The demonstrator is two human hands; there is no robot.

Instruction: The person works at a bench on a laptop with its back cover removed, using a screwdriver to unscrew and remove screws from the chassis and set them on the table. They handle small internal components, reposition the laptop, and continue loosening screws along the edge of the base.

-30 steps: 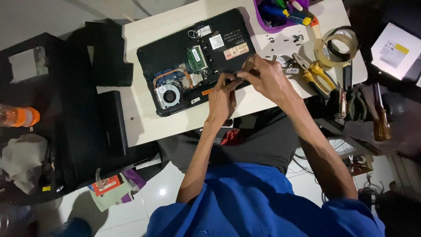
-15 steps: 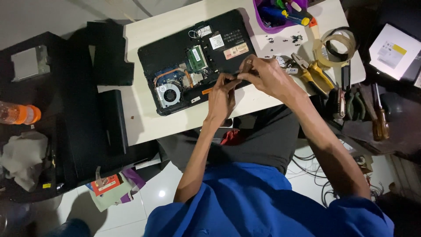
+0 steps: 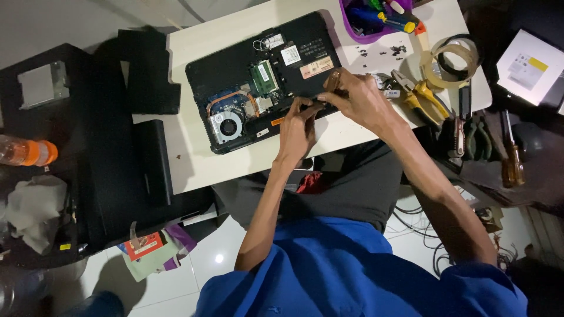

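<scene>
Both hands (image 3: 329, 111) on opened black laptop (image 3: 258, 82), white table (image 3: 194, 158).

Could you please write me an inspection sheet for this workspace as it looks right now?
Surface: white table, partly bare on its left side.
Job's things: black laptop lying bottom up with its cover off, fan and green memory card exposed.
Clutter: yellow-handled pliers, tape roll, purple tray of tools, loose screws, wooden-handled screwdriver.
Hands: left hand pinches at the laptop's near edge; right hand holds a brown-handled tool at the same spot.
Cables: dark wires on the floor under the table.
Surroundings: orange bottle, crumpled cloth, white tiled floor.
</scene>
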